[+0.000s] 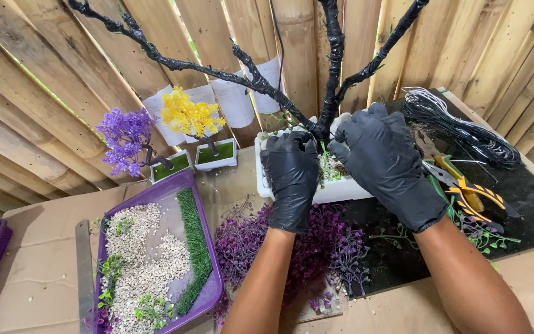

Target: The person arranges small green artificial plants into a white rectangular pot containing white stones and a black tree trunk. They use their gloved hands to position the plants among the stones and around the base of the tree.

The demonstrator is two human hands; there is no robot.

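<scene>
Both gloved hands, left hand [290, 176] and right hand [385, 162], curl closed on the white planter [341, 190] (steadying the black tape-wrapped tree [332, 68] between them).

We're looking at a small craft workshop, makeshift: bamboo wall [50, 93] behind, bench covered in cardboard [38, 272]. Materials all over: purple tray [208, 291] of gravel and fake grass, heap of purple foliage [316, 247], wire coil [458, 127], pliers [471, 192], metal ruler [84, 272]. Finished mini trees [156, 133] in pots by the wall, bigger taped-wire tree [335, 55] in a white planter [341, 190]
</scene>
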